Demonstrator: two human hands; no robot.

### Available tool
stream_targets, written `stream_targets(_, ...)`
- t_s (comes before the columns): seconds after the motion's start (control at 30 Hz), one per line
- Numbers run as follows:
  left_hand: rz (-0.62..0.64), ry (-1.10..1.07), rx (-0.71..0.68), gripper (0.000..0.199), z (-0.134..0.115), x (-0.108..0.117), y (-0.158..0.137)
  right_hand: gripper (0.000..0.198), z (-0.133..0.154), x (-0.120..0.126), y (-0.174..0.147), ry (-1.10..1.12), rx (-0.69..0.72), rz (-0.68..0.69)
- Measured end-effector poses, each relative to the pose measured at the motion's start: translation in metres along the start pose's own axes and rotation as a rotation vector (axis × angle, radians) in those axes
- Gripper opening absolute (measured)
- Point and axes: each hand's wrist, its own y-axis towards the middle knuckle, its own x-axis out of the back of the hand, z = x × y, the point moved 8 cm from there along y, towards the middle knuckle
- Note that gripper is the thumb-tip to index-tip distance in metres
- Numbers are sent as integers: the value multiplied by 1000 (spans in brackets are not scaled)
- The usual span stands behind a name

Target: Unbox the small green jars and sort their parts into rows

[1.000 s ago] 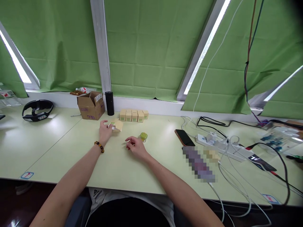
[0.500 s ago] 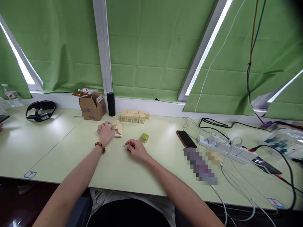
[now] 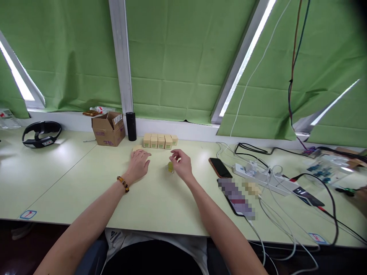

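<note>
My left hand (image 3: 139,166) is above the table with its fingers apart and thumb out. Most of a small tan cardboard box (image 3: 137,148) is hidden behind its fingers. Whether the hand touches that box I cannot tell. A small jar with a green lid (image 3: 170,167) stands on the table, partly covered by my right hand (image 3: 182,164). The right hand's fingers are bent, with a gap between thumb and forefinger and nothing seen in them. Beyond both hands several small tan boxes (image 3: 161,141) stand in a row.
An open brown carton (image 3: 109,131) and a black cylinder (image 3: 131,126) stand at the back left, with a black headset (image 3: 42,134) farther left. On the right lie a phone (image 3: 220,168), a white power strip (image 3: 260,178) and tangled cables. Another person's hand (image 3: 361,196) shows at the right edge.
My right hand has moved up and right, over the jar. My left hand has shifted right, spread its fingers, and now covers most of the small box. The camera has turned slightly right.
</note>
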Motion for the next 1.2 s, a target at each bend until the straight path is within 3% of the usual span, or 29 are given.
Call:
stream_targets(0.1, 121, -116, -104, 25, -32, -14, -5, 44, -21, 4, 7, -172, -9, 151)
stream_targets(0.2, 212, -199, -113, 24, -49, -27, -12, 64, -46, -8, -2, -296, -16, 269)
stream_targets(0.37, 245, -268, -4, 31, -39, -34, -16, 58, -58, -28, -18, -226, -4, 278)
stream_targets(0.53, 161, -394, 51, 30, -33, -28, -12, 73, -48, -49, -32, -12, -12, 376)
stream_targets(0.77, 117, -453, 99, 20, -33, -27, -7, 86, -41, -63, -42, 23, -11, 481)
stream_targets(1.03, 138, -510, 169, 19, -32, -25, -6, 61, -37, -56, -39, -93, 102, 440)
stream_targets(1.2, 153, -508, 176, 18, -32, -26, -6, 58, -33, -58, -39, -181, 144, 464)
